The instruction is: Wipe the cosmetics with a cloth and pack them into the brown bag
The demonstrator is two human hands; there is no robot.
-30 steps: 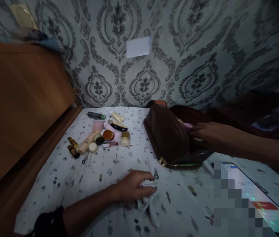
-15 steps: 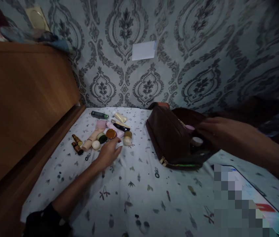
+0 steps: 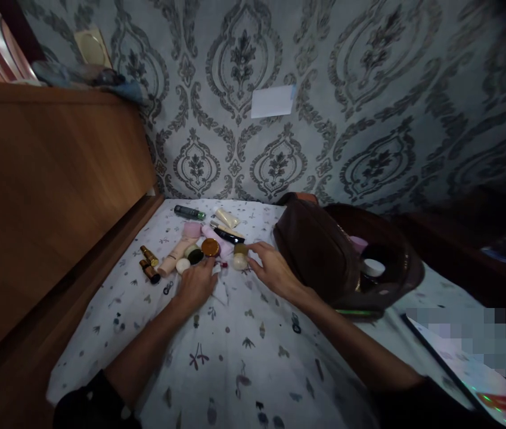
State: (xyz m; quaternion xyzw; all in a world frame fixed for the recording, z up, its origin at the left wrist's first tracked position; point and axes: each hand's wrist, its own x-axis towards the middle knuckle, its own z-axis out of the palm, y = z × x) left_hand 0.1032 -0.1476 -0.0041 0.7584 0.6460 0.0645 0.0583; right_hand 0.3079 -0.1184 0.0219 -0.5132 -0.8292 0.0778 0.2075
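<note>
My left hand [image 3: 195, 282] rests low on the patterned sheet, its fingers curled down behind an amber-lidded jar [image 3: 210, 247]. By its fingertips shows a small pale item [image 3: 216, 270] that I cannot make out. My right hand [image 3: 274, 271] reaches in from the right, thumb and forefinger apart beside a small jar with a gold-brown lid [image 3: 240, 250]; contact is unclear. A dark green-black jar [image 3: 195, 256], a round white piece [image 3: 183, 266] and a peach tube [image 3: 174, 257] lie left of the amber lid. Behind are a pink tube [image 3: 217, 238] and a black tube [image 3: 231, 236].
A brown leather bag [image 3: 310, 256] stands open at right, with a white-lidded container [image 3: 372, 268] inside. A lit phone or tablet [image 3: 467, 363] lies in front of it. Two gold-and-dark bottles [image 3: 149, 262] lie left. A wooden cabinet [image 3: 60, 196] borders the bed; wallpaper rises behind.
My right hand has left the bag and come across to the small gold-lidded jar. My left hand's fingers have curled down. The camera view has shifted slightly.
</note>
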